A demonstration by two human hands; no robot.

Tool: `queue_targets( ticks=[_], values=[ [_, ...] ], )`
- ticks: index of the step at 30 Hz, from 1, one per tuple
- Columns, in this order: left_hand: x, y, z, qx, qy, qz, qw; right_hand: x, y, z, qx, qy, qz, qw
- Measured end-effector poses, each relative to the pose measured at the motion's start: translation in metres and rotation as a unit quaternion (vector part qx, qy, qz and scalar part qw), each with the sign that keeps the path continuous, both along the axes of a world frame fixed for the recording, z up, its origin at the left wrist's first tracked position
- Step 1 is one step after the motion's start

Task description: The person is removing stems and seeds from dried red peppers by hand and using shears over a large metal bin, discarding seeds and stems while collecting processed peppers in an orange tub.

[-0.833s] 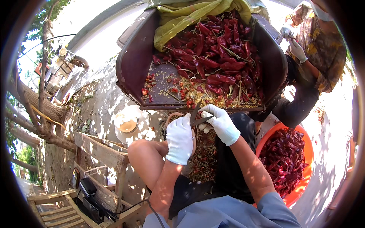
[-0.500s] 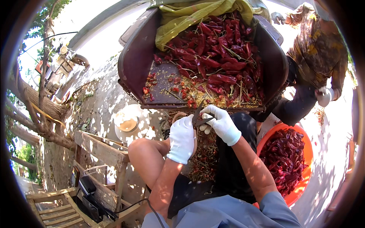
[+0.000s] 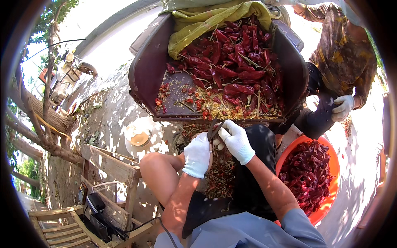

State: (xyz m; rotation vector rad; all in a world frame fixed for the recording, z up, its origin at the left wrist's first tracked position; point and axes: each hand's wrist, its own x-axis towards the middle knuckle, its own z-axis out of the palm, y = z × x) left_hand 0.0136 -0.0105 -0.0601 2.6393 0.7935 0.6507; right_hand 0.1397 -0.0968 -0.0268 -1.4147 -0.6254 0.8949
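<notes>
In my left hand (image 3: 197, 155), gloved in white, is a pair of scissors (image 3: 212, 129), its dark blades pointing away from me toward the cart's front edge. My right hand (image 3: 236, 143), in a matching glove, is closed beside the blades. Whatever its fingers hold is hidden. Just beyond both hands, dried red chili peppers (image 3: 244, 74) lie heaped in a dark maroon cart bed (image 3: 142, 68), with yellow seeds and bits scattered along its front. Below my hands, stem scraps (image 3: 219, 177) cover the ground between my legs.
An orange tub (image 3: 336, 165) of red peppers stands to my right. Beyond it a person (image 3: 343, 62) in a patterned top sits by the cart. To my left are a wooden frame (image 3: 109, 163), a slatted chair (image 3: 62, 231), a pale round container (image 3: 138, 134) and a motorbike (image 3: 66, 76).
The scissor blades have come closer together. My right hand has shifted slightly left and down. The other person's gloved hand has moved left and lower.
</notes>
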Motion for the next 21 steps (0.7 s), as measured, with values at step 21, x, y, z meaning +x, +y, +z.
queue_targets(
  ticks=[21],
  values=[
    [0.031, 0.086, 0.046, -0.086, 0.064, 0.141, 0.984, 0.026, -0.007, -0.019, -0.014, -0.158, -0.109, 0.981]
  ],
)
